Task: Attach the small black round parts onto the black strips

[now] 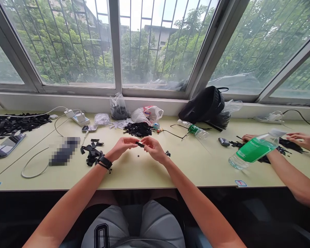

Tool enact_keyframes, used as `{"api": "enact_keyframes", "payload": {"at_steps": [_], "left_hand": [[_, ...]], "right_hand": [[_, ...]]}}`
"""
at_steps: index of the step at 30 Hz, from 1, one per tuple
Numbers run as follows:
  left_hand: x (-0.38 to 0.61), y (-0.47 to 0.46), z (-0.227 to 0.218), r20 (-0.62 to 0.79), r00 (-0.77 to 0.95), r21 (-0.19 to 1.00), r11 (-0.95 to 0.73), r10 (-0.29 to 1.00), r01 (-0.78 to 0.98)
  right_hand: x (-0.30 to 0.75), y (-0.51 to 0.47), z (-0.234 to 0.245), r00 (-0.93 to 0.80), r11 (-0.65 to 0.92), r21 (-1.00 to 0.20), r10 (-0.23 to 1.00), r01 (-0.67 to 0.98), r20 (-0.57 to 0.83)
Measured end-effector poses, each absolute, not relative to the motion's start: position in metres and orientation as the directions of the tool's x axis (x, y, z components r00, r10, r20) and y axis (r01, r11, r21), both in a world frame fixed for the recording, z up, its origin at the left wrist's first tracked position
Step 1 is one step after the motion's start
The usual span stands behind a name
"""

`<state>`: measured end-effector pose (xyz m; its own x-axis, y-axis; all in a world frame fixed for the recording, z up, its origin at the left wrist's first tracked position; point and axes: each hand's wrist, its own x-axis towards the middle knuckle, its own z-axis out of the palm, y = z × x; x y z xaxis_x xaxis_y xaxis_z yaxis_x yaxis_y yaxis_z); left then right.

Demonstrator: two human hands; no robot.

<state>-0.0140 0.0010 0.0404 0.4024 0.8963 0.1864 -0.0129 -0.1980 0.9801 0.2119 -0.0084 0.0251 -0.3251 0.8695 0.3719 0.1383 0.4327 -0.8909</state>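
Note:
My left hand (pixel 122 146) and my right hand (pixel 153 147) meet just above the pale green table (pixel 134 172), fingers pinched together on one small black strap piece (pixel 140 144). A black band sits on my left wrist. Directly below the hands lies a tiny dark part (pixel 138 156). A little pile of black strap pieces (pixel 92 151) rests to the left of my left hand. Behind the hands sits a bigger heap of black pieces (pixel 138 129). A few tiny dark bits (pixel 167 153) lie beside my right wrist.
Another person's forearms and hands (pixel 303 140) work at black pieces on the right, next to a green-labelled water bottle (pixel 255 148). A second bottle (pixel 195 129), glasses, a black bag (pixel 204 105), plastic bags, phones, a power strip with cables and a large black heap (pixel 12 123) line the table.

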Motion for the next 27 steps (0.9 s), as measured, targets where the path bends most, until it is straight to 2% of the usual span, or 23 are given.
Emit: {"api": "enact_keyframes", "payload": {"at_steps": [6,14,17,22,27], "left_hand": [[-0.012,-0.001,0.041,0.186,0.438,0.982,-0.181,0.879,-0.054],[-0.007,-0.002,0.035,0.146,0.435,0.976,-0.2,0.889,0.082],[-0.007,-0.001,0.035,0.151,0.407,0.984,-0.177,0.901,0.027],[-0.004,-0.002,0.036,0.191,0.378,0.981,-0.167,0.906,-0.095],[-0.001,-0.004,0.036,0.19,0.347,0.981,-0.16,0.918,-0.112]], "right_hand": [[0.21,-0.015,0.033,-0.358,0.472,-0.871,0.843,0.135,0.401],[0.21,-0.009,0.026,-0.29,0.455,-0.882,0.866,0.122,0.407],[0.209,-0.01,0.026,-0.265,0.414,-0.901,0.89,0.132,0.37],[0.206,-0.013,0.027,-0.35,0.334,-0.941,0.89,0.061,0.293],[0.206,-0.011,0.026,-0.319,0.337,-0.942,0.893,0.004,0.318]]}}
